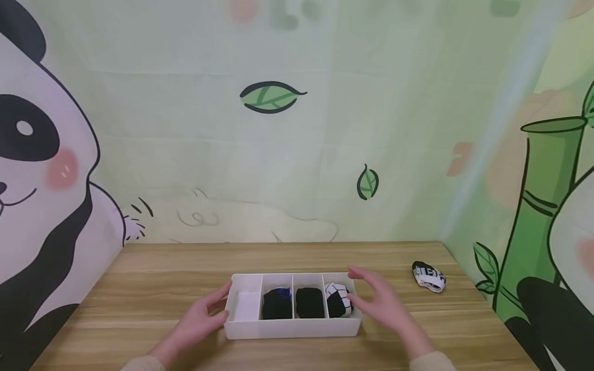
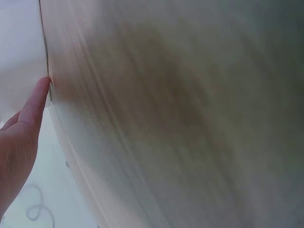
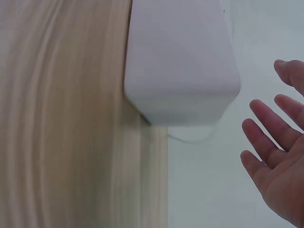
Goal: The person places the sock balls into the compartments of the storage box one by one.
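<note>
A white box [image 1: 292, 330] with a row of compartments stands on the table. My left hand [image 1: 204, 314] rests against its left end; in the left wrist view one straight finger [image 2: 39, 102] touches the white wall. Over the right end hovers my right hand [image 1: 382, 304], fingers spread, and in the right wrist view those fingers [image 3: 270, 130] are apart from the box. Three compartments hold bundled socks: a black bundle with blue [image 1: 277, 304], a plain black bundle [image 1: 310, 303] and a white-and-black lined bundle [image 1: 339, 300]. The leftmost compartment [image 1: 246, 301] shows only its white floor.
Another bundled sock, black and white with lettering [image 1: 429, 276], lies on the wooden table [image 1: 176, 268] to the right of the box, near the right edge. A printed cloth backdrop [image 1: 185, 129] with pandas, leaves and bamboo rises behind the table and at its sides.
</note>
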Motion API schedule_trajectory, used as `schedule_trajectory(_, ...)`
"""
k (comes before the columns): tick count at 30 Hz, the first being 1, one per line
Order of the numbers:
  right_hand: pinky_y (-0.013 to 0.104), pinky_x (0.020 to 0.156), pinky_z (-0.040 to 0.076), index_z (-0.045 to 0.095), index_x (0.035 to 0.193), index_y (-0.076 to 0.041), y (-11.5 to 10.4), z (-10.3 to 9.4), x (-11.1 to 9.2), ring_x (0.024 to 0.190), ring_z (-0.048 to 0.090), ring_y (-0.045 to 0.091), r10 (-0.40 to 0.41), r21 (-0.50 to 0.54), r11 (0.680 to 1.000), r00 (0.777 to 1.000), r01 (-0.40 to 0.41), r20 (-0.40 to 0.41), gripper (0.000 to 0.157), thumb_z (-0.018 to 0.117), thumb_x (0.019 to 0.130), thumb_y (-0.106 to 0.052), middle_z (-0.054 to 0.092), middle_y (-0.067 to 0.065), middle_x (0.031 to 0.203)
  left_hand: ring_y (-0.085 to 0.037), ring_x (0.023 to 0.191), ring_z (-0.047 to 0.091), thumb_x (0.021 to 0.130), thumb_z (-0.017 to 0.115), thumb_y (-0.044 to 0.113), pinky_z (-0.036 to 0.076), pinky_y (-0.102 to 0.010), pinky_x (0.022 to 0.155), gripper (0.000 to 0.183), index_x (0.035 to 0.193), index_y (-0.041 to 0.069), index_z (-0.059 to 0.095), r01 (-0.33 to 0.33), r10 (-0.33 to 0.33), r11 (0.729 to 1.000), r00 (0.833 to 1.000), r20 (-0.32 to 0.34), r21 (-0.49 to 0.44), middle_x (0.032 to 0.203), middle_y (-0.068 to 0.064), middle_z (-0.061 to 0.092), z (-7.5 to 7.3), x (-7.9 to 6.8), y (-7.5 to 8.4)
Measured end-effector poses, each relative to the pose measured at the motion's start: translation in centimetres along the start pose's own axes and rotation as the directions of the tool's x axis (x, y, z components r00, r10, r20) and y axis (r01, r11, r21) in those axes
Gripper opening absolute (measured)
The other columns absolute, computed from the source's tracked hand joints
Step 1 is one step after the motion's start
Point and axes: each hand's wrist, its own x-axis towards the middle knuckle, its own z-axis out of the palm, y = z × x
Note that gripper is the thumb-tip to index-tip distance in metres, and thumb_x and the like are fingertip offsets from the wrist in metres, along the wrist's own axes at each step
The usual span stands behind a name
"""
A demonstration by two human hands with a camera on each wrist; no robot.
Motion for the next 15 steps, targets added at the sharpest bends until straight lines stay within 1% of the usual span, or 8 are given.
schedule_trajectory(4,0.054,0.101,0.044,0.057,0.136,-0.005,0.7,-0.4,-0.7,0.114,0.061,0.029,0.064,-0.005,0.998,0.998,-0.064,-0.011,0.060,0.080,0.080,-0.005,0.067,0.009,0.122,-0.049,0.127,0.047,0.093,0.062,0.002,0.048,-0.022,0.090,0.067,0.151,-0.007,0.030,-0.018,0.018,1.000,1.000,0.004,0.003,0.147,-0.033,0.038,0.1,-0.1,-0.1)
schedule_trajectory(7,0.055,0.100,0.044,0.057,0.136,-0.004,1.0,-0.7,-1.3,0.114,0.061,0.030,0.090,-0.011,0.996,0.996,-0.090,-0.022,0.061,0.080,0.080,-0.004,0.067,0.012,0.122,-0.049,0.127,0.048,0.093,0.062,0.003,0.048,-0.022,0.091,0.067,0.151,-0.007,0.030,-0.023,0.023,1.000,1.000,0.002,0.016,0.147,-0.033,0.038,0.1,-0.1,-0.1)
schedule_trajectory(10,0.055,0.100,0.044,0.056,0.136,-0.005,1.5,-1.0,-1.9,0.114,0.061,0.030,0.116,-0.022,0.993,0.993,-0.117,-0.026,0.062,0.080,0.080,-0.004,0.067,0.012,0.122,-0.048,0.127,0.048,0.093,0.063,0.004,0.049,-0.029,0.093,0.067,0.151,-0.006,0.031,-0.017,0.017,1.000,1.000,-0.001,0.027,0.147,-0.032,0.039,0.0,0.0,-0.1)
schedule_trajectory(15,0.056,0.098,0.045,0.056,0.136,-0.003,2.5,-1.6,-2.9,0.112,0.061,0.034,0.159,-0.047,0.986,0.987,-0.161,-0.032,0.060,0.080,0.081,-0.005,0.067,0.015,0.121,-0.046,0.127,0.049,0.093,0.063,0.006,0.047,-0.044,0.099,0.067,0.151,-0.005,0.032,-0.011,0.011,0.999,1.000,-0.007,0.037,0.148,-0.030,0.040,0.0,0.0,0.0)
